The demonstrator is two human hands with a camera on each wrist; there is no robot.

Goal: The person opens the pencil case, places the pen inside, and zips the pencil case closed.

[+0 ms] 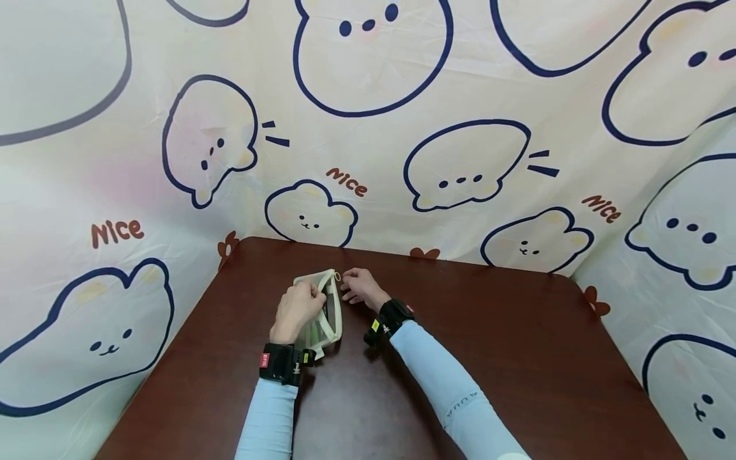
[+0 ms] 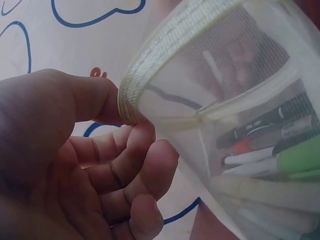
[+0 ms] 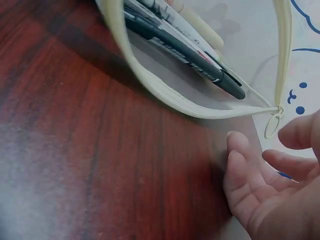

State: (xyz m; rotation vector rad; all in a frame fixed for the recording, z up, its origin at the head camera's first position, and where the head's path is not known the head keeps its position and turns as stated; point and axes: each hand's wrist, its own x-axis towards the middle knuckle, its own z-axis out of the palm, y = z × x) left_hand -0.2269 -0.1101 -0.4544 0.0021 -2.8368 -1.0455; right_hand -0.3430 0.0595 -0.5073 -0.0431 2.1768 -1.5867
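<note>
A pale yellow mesh pencil case (image 1: 331,319) stands unzipped on the table, its mouth facing right. Inside lie several pens, among them a black marker (image 3: 185,55) and a green pen (image 2: 300,154). My left hand (image 1: 298,308) pinches the zipper edge (image 2: 131,95) of the case between thumb and fingers. Close to the zipper pull (image 3: 272,126), at the far end of the opening, my right hand (image 1: 363,287) hovers with loosely bent fingers. In the right wrist view a gap shows between those fingers and the pull.
The dark brown table (image 1: 489,358) stretches to both sides and toward me. Behind it hangs a pale cloth (image 1: 379,147) printed with cartoon bears, which also covers the left and right sides.
</note>
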